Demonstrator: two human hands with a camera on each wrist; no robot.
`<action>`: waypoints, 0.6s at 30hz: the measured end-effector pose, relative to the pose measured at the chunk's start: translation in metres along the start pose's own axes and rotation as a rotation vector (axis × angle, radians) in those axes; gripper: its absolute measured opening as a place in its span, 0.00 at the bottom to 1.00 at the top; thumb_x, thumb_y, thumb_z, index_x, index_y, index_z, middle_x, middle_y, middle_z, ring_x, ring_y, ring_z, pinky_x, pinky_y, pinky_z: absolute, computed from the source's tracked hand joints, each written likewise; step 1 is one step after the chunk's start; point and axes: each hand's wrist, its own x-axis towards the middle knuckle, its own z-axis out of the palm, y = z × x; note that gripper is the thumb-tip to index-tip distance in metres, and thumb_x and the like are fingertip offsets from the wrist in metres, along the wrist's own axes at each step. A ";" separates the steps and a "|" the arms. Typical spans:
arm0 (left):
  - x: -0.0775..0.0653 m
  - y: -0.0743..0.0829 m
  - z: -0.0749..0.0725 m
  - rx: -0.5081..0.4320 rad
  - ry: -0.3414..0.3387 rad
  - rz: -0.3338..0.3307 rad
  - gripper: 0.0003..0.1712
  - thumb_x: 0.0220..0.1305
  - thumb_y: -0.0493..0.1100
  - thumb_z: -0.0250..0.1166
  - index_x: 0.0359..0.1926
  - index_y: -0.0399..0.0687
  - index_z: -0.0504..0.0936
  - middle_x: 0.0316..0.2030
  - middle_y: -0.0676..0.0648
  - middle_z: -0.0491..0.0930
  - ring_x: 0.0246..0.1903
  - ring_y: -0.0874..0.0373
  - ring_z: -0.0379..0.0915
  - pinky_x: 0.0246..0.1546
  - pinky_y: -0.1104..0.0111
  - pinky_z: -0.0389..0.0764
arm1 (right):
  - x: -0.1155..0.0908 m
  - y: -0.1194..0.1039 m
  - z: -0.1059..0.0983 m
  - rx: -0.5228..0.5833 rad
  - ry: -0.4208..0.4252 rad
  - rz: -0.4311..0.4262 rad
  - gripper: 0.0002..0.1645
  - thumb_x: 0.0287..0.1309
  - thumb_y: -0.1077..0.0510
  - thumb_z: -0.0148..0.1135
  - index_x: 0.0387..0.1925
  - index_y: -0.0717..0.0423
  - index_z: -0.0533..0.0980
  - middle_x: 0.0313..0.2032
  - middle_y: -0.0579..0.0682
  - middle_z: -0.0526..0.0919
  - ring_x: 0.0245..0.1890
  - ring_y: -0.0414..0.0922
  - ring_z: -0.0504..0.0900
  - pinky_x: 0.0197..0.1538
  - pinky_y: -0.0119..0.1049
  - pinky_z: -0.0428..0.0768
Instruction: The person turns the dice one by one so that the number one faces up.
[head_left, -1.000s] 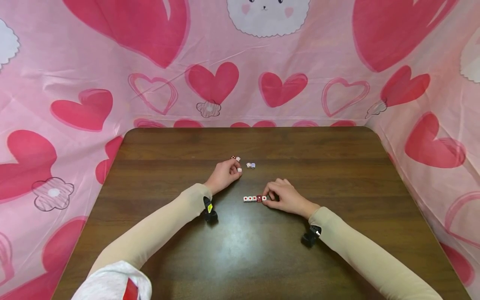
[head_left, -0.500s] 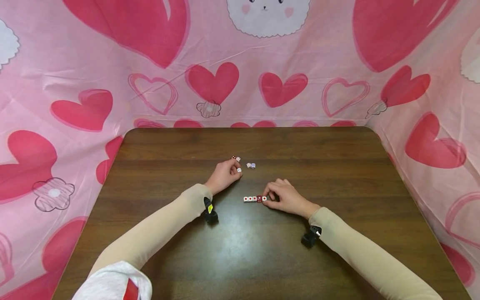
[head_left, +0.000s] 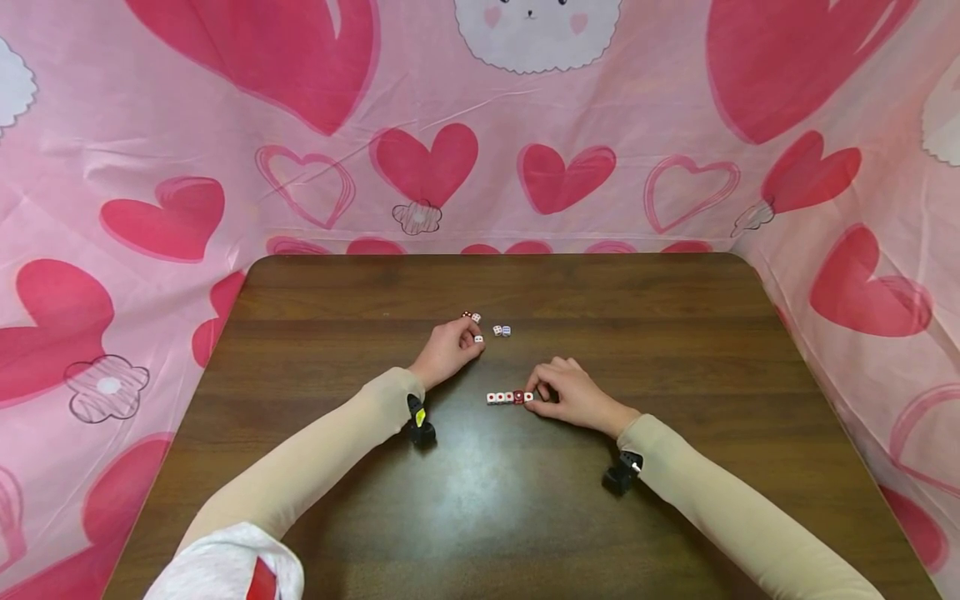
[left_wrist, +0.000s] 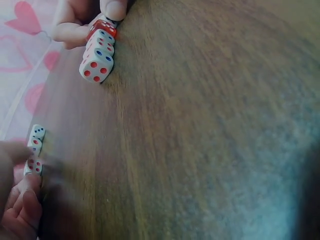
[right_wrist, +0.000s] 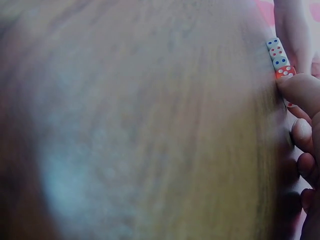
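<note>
My left hand [head_left: 445,354] pinches a white die [head_left: 478,339] between thumb and fingertips, behind the row; in the left wrist view this die [left_wrist: 35,166] shows red pips. A straight row of dice [head_left: 500,398] runs left to right on the table, single pips facing up. Most are white, with one red die [head_left: 518,398] second from the right end. At that end, my right hand [head_left: 576,398] holds the last white die [head_left: 528,397] by thumb and index finger. Its thumb [right_wrist: 295,89] partly covers that die in the right wrist view.
Just beyond the left fingertips sit a red die [head_left: 467,316] and a white die [head_left: 476,318]. Two more white dice [head_left: 502,332] stand side by side to their right. The brown wooden table [head_left: 637,308] ends at a pink heart-print cloth [head_left: 570,100] behind.
The die in my left hand has turned between the fingers: its upper face went from four pips to two. My right hand and the row have stayed in place.
</note>
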 end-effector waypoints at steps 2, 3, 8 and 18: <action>0.000 0.000 0.000 0.001 0.011 0.000 0.08 0.71 0.41 0.69 0.44 0.40 0.82 0.30 0.48 0.80 0.31 0.57 0.75 0.38 0.65 0.77 | 0.000 0.000 0.000 0.000 -0.006 0.009 0.11 0.61 0.49 0.75 0.36 0.40 0.77 0.25 0.32 0.68 0.32 0.36 0.63 0.44 0.39 0.59; 0.000 0.001 0.000 0.002 0.016 0.000 0.08 0.71 0.42 0.68 0.43 0.41 0.82 0.30 0.48 0.81 0.31 0.57 0.75 0.37 0.65 0.77 | 0.000 0.000 0.000 0.000 -0.008 0.014 0.11 0.61 0.49 0.75 0.36 0.40 0.77 0.25 0.32 0.68 0.32 0.36 0.63 0.44 0.39 0.59; 0.000 0.002 0.000 0.005 0.002 -0.008 0.09 0.69 0.39 0.70 0.45 0.39 0.81 0.30 0.47 0.80 0.31 0.57 0.75 0.38 0.66 0.77 | 0.000 0.001 0.001 0.001 -0.005 0.011 0.11 0.62 0.49 0.74 0.37 0.40 0.77 0.25 0.32 0.68 0.32 0.37 0.63 0.44 0.39 0.60; 0.001 0.002 0.003 0.013 0.032 -0.006 0.09 0.72 0.43 0.67 0.43 0.41 0.82 0.30 0.48 0.80 0.31 0.57 0.74 0.37 0.65 0.76 | -0.001 0.002 0.001 0.001 -0.014 0.007 0.10 0.63 0.49 0.73 0.37 0.40 0.77 0.26 0.33 0.68 0.31 0.38 0.62 0.45 0.40 0.59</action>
